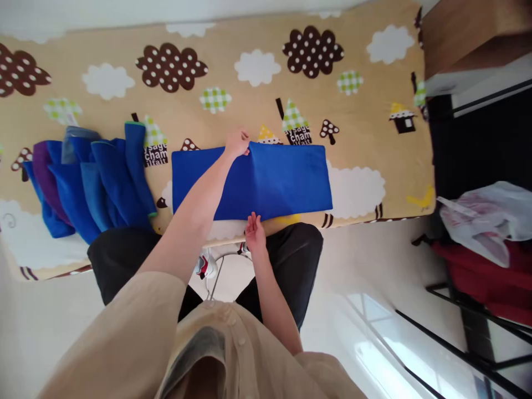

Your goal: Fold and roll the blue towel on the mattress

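A blue rectangular cloth [291, 180] lies flat, its long side running left to right, with a crease across its middle. At the far end of that crease, my left hand [238, 143] is closed, pinching the cloth's edge between thumb and fingers. My right hand [255, 233] is at the near edge, close to the crease's other end, palm turned up and fingers stretched out and apart. Its fingertips touch or almost touch the edge; I cannot tell which. To the left lies a group of folded blue and purple cloths [114, 177], some with green trim.
A tan patterned cover [224, 124] with clouds and mushrooms spreads over the long surface. A brown wooden box-like piece [469, 36] stands at the far right. Below it are a white plastic bag [486, 213], red fabric [486, 271] and black metal bars [449, 349].
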Action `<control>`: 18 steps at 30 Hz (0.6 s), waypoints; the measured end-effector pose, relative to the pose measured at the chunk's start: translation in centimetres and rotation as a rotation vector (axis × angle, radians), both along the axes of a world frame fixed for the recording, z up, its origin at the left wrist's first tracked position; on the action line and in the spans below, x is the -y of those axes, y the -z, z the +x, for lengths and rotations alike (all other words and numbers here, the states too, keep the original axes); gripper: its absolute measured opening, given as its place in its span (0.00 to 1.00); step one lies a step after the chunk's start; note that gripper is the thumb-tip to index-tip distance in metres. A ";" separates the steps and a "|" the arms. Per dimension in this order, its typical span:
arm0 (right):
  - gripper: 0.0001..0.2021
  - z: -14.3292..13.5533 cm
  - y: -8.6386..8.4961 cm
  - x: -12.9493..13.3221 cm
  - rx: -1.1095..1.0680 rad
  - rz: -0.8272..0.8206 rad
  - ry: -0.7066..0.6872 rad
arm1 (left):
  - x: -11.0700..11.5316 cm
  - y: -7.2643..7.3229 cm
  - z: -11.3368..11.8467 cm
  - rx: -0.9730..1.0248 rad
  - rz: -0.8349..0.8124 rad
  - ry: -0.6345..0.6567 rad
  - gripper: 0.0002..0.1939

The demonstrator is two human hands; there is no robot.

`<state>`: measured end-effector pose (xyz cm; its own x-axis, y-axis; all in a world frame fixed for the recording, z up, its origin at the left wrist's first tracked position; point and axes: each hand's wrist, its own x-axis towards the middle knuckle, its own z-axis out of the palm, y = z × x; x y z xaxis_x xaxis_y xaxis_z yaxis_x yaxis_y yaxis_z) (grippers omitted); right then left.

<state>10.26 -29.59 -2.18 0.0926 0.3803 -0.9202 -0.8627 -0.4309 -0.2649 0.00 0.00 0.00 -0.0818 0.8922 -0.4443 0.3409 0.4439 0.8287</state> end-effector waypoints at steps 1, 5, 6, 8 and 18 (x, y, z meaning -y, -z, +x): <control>0.07 0.0 -0.7 0.2 0.018 0.024 -0.006 | 0.2 -1.0 -0.1 0.003 0.002 0.003 0.12; 0.03 0.3 -3.6 1.6 0.140 0.192 -0.047 | 1.3 -5.3 -1.2 0.014 0.058 0.014 0.10; 0.04 0.5 -4.4 1.9 0.177 0.232 -0.061 | 1.6 -6.5 -1.7 0.009 0.088 0.020 0.10; 0.10 1.1 -5.8 2.5 0.283 0.292 -0.085 | 2.4 -8.8 -2.8 -0.032 0.182 0.044 0.08; 0.14 6.5 -16.5 -1.2 1.099 0.592 -0.169 | 9.5 -22.7 -11.9 0.032 0.641 -0.057 0.06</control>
